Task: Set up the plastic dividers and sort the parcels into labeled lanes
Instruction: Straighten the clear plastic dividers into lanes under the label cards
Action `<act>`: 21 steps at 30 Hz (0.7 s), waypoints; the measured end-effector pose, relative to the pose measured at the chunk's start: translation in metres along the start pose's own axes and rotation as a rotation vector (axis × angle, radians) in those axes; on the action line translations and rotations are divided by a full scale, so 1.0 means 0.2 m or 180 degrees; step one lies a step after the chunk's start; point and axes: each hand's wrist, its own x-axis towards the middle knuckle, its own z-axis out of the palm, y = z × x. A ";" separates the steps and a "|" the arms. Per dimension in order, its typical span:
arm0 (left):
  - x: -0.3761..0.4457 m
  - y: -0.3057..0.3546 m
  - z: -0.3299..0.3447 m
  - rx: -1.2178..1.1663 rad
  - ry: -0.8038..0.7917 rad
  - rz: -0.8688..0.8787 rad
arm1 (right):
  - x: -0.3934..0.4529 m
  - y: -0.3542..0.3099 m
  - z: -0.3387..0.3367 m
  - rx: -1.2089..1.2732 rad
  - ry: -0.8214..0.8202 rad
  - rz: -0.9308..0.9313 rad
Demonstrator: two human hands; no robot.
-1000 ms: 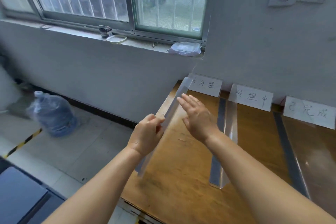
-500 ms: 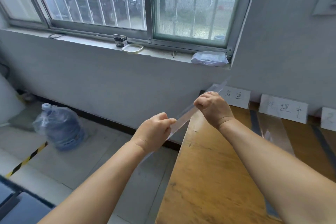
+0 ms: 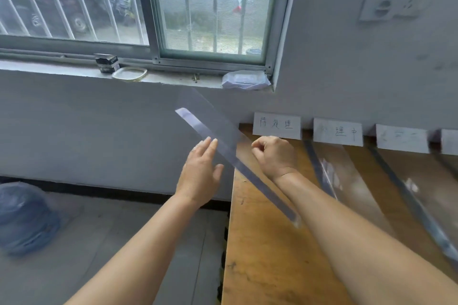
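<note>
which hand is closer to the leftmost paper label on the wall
Right. The right hand is fisted on the clear divider just below the leftmost label. The left hand is open, lower and further left, off the table edge.

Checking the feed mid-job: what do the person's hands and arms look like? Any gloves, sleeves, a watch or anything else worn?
Both are bare. The left hand and right hand wear no gloves, and no rings show. Both forearms are uncovered as far as the frame's bottom edge, so no sleeve is in view. Neither wrist carries a watch, band or marking.
</note>
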 end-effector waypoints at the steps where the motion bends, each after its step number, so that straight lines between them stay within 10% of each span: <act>1: 0.00 0.02 0.04 -0.0206 -0.0189 -0.0068 | -0.02 0.02 0.00 0.0119 -0.0006 0.0197; 10: -0.09 0.18 0.40 -0.0752 -0.1534 -0.0485 | -0.24 0.26 0.08 0.0444 -0.0249 0.1414; 21: -0.16 0.19 0.52 -0.1528 -0.1888 -0.0580 | -0.48 0.28 0.04 0.2103 -0.0752 0.1707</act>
